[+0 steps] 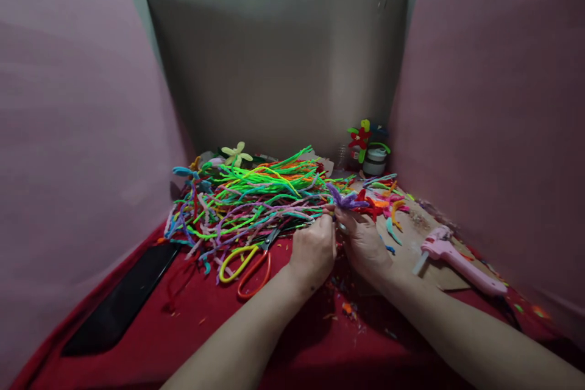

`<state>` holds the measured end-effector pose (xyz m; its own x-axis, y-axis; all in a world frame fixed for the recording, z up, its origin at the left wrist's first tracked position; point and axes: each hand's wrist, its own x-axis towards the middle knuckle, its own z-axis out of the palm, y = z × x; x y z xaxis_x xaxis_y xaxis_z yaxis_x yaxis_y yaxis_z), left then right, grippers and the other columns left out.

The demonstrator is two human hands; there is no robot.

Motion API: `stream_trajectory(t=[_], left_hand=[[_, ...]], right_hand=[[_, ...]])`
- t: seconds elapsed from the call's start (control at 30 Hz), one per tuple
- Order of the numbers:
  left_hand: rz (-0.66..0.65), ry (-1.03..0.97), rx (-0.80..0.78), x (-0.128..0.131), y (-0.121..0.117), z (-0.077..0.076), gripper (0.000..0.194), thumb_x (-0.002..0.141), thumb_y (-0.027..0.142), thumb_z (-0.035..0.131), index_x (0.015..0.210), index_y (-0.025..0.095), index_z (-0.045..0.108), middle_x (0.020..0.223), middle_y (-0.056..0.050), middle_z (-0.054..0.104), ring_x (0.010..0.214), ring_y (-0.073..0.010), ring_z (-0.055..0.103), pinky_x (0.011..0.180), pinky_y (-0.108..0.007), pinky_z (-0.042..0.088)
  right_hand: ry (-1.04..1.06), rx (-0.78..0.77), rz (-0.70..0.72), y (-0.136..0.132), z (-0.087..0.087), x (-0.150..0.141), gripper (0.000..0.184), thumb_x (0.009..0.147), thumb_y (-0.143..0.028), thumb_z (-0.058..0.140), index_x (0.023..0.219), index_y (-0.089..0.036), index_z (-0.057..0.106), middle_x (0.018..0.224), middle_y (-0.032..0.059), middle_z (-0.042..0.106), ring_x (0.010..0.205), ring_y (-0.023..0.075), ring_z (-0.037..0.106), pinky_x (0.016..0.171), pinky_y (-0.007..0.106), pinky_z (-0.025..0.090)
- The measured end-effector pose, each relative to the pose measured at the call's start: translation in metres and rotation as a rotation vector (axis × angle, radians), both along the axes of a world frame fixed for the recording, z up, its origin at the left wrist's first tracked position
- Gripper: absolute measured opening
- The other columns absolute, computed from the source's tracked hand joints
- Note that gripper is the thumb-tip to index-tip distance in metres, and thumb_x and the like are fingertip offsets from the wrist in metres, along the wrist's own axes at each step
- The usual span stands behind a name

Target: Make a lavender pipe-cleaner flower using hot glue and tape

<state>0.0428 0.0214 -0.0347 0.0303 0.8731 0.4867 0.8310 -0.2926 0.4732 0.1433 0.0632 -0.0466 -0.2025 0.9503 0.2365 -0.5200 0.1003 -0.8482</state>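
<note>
Both hands meet at the middle of a red cloth (192,323). My left hand (314,251) and my right hand (363,242) are closed in a pinch around a small purple pipe-cleaner flower (346,198), which sticks up above the fingertips. A big heap of loose pipe cleaners (247,201) in green, purple, blue and orange lies just left of the hands. Scissors with yellow and orange handles (247,263) rest at the heap's near edge, beside my left hand.
A pink glue gun (457,259) lies on a cardboard sheet (420,237) to the right. A jar with finished flowers (372,152) stands at the back right. A black flat strip (123,301) lies at the left. Pink and grey walls close in the space.
</note>
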Motion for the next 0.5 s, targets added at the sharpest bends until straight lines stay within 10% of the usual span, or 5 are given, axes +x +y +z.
stream_trajectory(t=[0.23, 0.5], left_hand=[[-0.018, -0.053, 0.015, 0.000, -0.001, 0.005, 0.016, 0.086, 0.022, 0.040, 0.084, 0.017, 0.054, 0.078, -0.009, 0.060, 0.067, -0.0194, 0.057, 0.058, -0.027, 0.035], [-0.195, -0.572, -0.093, -0.002, 0.001, 0.014, 0.026, 0.086, 0.032, 0.043, 0.064, 0.019, 0.046, 0.055, 0.004, 0.040, 0.048, -0.0090, 0.035, 0.050, -0.022, 0.028]], right_hand=[[0.003, 0.050, -0.010, -0.002, 0.004, -0.002, 0.019, 0.073, -0.037, 0.066, 0.087, -0.026, 0.072, 0.086, 0.0009, 0.070, 0.079, 0.0182, 0.060, 0.073, 0.032, 0.044], [-0.042, 0.062, 0.098, 0.000, 0.005, 0.001, 0.025, 0.075, -0.038, 0.066, 0.093, -0.022, 0.071, 0.083, 0.0033, 0.068, 0.067, 0.0149, 0.056, 0.059, 0.027, 0.040]])
